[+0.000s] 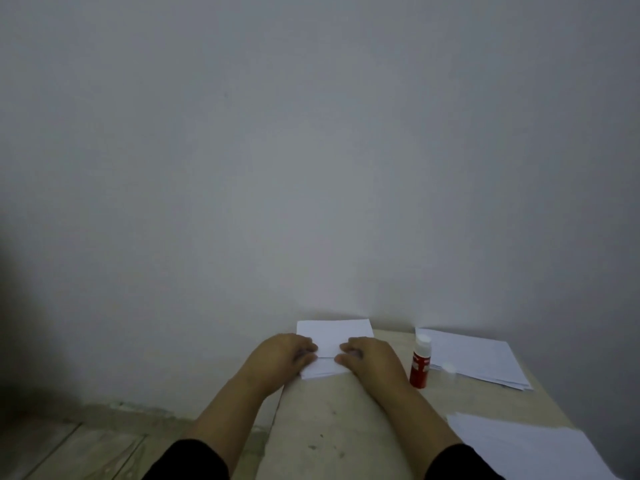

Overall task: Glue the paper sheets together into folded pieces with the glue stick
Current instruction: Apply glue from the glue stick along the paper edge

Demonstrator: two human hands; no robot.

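A white folded paper piece (334, 336) lies at the far edge of the small table (332, 420), against the wall. My left hand (285, 355) presses on its left side and my right hand (370, 358) on its right side, fingertips curled down along a crease. A red glue stick (419, 363) stands upright and uncapped just right of my right hand. Its white cap (449, 367) lies beside it on a stack of white sheets (478, 358).
A second pile of white paper (526, 445) lies at the table's near right corner. A plain grey wall (311, 150) rises right behind the table. Tiled floor (86, 445) shows to the left, below the table's left edge.
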